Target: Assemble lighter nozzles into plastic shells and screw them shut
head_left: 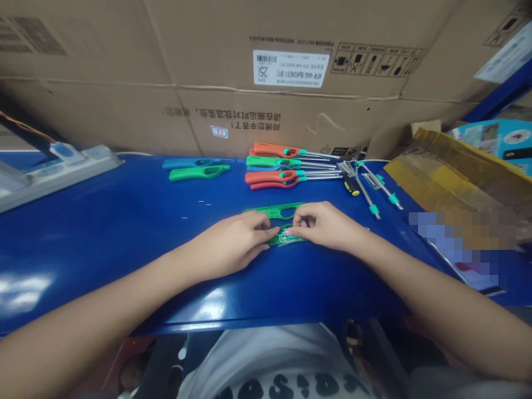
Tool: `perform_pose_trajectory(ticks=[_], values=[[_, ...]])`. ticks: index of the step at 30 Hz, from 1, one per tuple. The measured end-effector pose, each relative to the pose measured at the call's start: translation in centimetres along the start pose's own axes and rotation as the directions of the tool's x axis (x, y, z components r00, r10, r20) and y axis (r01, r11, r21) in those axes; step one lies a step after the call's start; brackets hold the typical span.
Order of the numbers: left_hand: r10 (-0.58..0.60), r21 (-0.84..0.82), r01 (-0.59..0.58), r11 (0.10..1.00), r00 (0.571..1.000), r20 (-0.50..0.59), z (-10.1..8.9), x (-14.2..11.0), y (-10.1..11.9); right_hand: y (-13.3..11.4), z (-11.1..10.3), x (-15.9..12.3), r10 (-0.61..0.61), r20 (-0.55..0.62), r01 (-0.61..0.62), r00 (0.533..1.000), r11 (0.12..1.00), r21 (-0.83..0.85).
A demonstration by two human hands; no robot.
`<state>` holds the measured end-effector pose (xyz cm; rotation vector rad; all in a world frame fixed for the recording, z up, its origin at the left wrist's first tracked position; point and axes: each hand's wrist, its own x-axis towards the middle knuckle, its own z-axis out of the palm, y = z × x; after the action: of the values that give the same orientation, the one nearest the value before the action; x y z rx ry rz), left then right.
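Observation:
A green lighter shell half (274, 240), with teal parts and thin pale wire in it, lies on the blue table between my hands. My left hand (239, 238) grips its left end, the index finger reaching over the inner parts. From the other side my right hand (328, 224) is closed, thumb and fingertips pinched over the teal pieces; what they hold is too small to make out. Just behind lies another green shell half (272, 211), its inner side showing, partly covered by my fingers.
Several orange and green long-neck lighters (276, 177) lie at the back, near a yellow-black screwdriver (351, 185) and loose metal tubes with teal ends (369, 200). Green and blue shells (199, 173) lie back left. A cardboard box (199, 105) walls the back; a power strip (78, 172) is left.

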<state>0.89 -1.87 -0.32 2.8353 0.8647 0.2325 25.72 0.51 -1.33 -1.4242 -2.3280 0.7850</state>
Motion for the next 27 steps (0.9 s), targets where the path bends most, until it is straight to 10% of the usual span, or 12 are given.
perform_pose_trajectory(ticks=[9,15,27], values=[[-0.033,0.042,0.032,0.999,0.999,0.037,-0.4,0.0,0.3,0.4,-2.0,-0.1,-0.051,-0.086,0.053,0.995,0.998,0.027],[-0.035,0.024,0.034,0.999,0.999,0.035,-0.4,0.0,0.3,0.9,-5.8,-0.9,0.014,0.243,-0.001,0.970,0.999,-0.054],[-0.081,-0.102,0.080,0.992,0.997,0.001,0.0,0.0,-0.2,0.7,-4.7,-0.6,0.151,0.262,-0.157,0.953,0.988,0.002]])
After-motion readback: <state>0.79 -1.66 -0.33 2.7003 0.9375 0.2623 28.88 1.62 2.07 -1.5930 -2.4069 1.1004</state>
